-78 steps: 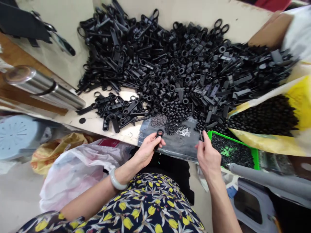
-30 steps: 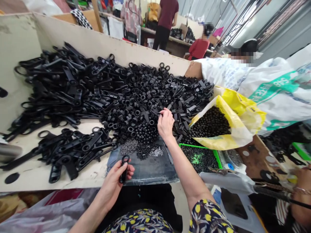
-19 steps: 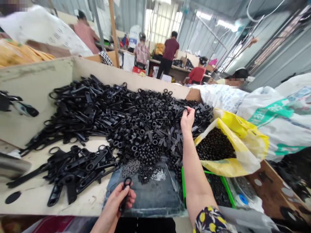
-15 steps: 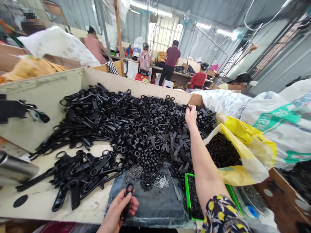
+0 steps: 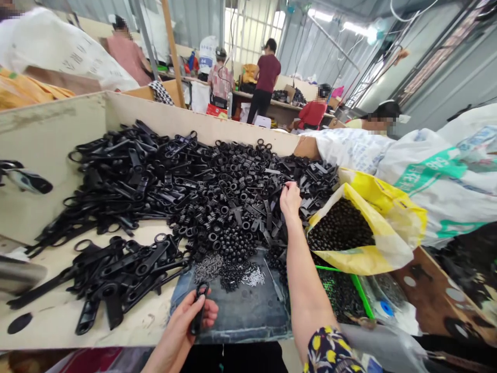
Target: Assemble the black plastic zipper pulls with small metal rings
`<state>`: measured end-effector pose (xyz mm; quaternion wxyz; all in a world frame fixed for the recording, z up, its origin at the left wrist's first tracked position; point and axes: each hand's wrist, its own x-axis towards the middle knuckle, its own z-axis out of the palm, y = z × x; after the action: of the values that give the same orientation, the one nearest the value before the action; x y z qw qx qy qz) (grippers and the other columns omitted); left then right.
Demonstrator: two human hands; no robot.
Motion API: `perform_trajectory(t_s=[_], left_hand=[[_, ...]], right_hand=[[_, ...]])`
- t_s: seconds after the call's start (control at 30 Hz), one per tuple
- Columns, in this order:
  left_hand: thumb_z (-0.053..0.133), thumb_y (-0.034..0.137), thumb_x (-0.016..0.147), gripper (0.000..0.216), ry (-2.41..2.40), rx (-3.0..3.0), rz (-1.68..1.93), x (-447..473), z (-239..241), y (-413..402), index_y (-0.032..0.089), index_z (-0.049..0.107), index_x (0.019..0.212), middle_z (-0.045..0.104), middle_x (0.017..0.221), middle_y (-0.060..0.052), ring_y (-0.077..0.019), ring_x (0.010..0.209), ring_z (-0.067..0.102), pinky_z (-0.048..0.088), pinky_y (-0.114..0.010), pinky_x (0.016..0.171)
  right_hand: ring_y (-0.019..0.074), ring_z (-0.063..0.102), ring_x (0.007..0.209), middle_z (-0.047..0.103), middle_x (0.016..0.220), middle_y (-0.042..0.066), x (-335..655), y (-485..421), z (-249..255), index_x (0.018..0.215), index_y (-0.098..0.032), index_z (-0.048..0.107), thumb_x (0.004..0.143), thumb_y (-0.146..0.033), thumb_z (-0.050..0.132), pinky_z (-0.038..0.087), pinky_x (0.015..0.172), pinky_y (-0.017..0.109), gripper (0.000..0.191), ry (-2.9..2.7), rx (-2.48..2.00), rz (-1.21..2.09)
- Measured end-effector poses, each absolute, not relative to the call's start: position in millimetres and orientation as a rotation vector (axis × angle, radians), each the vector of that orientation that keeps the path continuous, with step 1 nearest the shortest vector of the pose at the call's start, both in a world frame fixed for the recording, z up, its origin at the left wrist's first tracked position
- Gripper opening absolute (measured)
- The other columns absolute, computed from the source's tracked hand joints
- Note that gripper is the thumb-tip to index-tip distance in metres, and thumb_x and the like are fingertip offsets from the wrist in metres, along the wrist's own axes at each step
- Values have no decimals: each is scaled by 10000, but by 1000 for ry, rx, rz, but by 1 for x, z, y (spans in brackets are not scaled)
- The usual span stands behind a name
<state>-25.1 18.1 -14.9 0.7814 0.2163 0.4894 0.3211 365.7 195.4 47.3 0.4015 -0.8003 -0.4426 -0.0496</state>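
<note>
My left hand (image 5: 181,322) grips a black plastic ratchet-like handle (image 5: 198,311) with a ring at its top end, held upright over the near edge of a dark work mat (image 5: 252,313). My right hand (image 5: 290,201) reaches far forward into a heap of flat black pieces (image 5: 266,213). Its fingers are pinched together; whatever is between them is hidden. Black toothed rings (image 5: 229,178) lie heaped left of it. Nearer the mat are black balls (image 5: 236,247), small grey parts (image 5: 208,267), tiny black parts (image 5: 231,280) and silver pins (image 5: 254,276).
Long black handles (image 5: 132,173) pile up at left, with a smaller group (image 5: 124,277) in front. A thin tool (image 5: 274,281) lies on the mat. At right stand a yellow-white bag (image 5: 392,254) of black beads and a green tray (image 5: 363,295). Other people work behind the board (image 5: 166,116).
My right hand has drawn nearer over the heap of flat pieces. My left hand still holds the handle in about the same place. The whole view has shifted a little.
</note>
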Motion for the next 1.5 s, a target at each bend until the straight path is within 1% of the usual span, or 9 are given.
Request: perform_trajectory(t_s=[0.33,0.6,0.73,0.87,0.97,1.13,1.3,1.4,1.5], left_hand=[[932,502,665,582,1047,453,759,-22,-12,13,156,680,1058,771,804,-72,-177,710,689,553,-257,664],[908,434,711,542,974,403,685,-27,4,18,182,614,1091,776,867,-72,-183,751,698,540,-272,689],[888,392,753,555,939,389,707,-26,6,25,163,614,1177,766,877,-63,-167,764,691,544,-262,708],[904,304,726,531,977,339,725,-25,9,34,149,626,1151,752,824,-57,-158,723,688,533,-246,668],[903,300,729,485,972,328,727,-22,19,39,159,642,1112,757,835,-65,-158,719,691,525,-239,652],[929,375,707,447,926,322,766,-18,35,36,190,710,1050,761,953,-38,-156,783,683,537,-252,687],[940,365,680,505,973,379,802,-17,32,24,222,729,1116,764,1082,-33,-183,876,694,528,-269,728],[957,360,646,533,999,398,817,-13,31,19,214,711,1095,759,988,-14,-180,845,699,518,-267,734],[987,302,583,546,1002,376,903,-6,31,16,197,662,1009,743,898,1,-173,814,706,523,-265,760]], right_hand=[[265,579,1150,660,1163,134,284,151,16,1121,-212,574,998,-289,385,461,1042,445,238,-1248,-1769,-174],[260,584,1234,678,1271,106,258,134,26,1032,-235,679,994,-246,504,423,1097,479,179,-1482,-1721,-116],[293,551,1263,668,1264,95,259,125,46,990,-260,746,974,-264,585,421,1098,526,162,-1440,-1739,-271],[268,629,1050,663,1075,78,242,100,71,1005,-291,783,964,-310,649,539,951,482,141,-1299,-1593,-339],[215,710,875,706,968,38,207,68,72,1090,-316,757,967,-210,609,626,763,385,221,-1483,-1340,-59],[264,806,885,801,1061,-70,154,14,42,1322,-555,622,894,-162,571,723,765,494,583,-1835,-1082,156],[214,809,843,805,1048,-83,150,-9,25,1354,-511,614,935,-147,509,718,888,413,564,-1933,-1135,-41],[228,799,857,800,1044,-97,154,-22,26,1367,-548,599,938,-160,540,727,798,442,581,-1916,-1225,-15],[249,776,971,771,1162,-25,156,-38,26,1396,-503,613,942,-143,541,715,813,445,584,-1889,-1344,144]])
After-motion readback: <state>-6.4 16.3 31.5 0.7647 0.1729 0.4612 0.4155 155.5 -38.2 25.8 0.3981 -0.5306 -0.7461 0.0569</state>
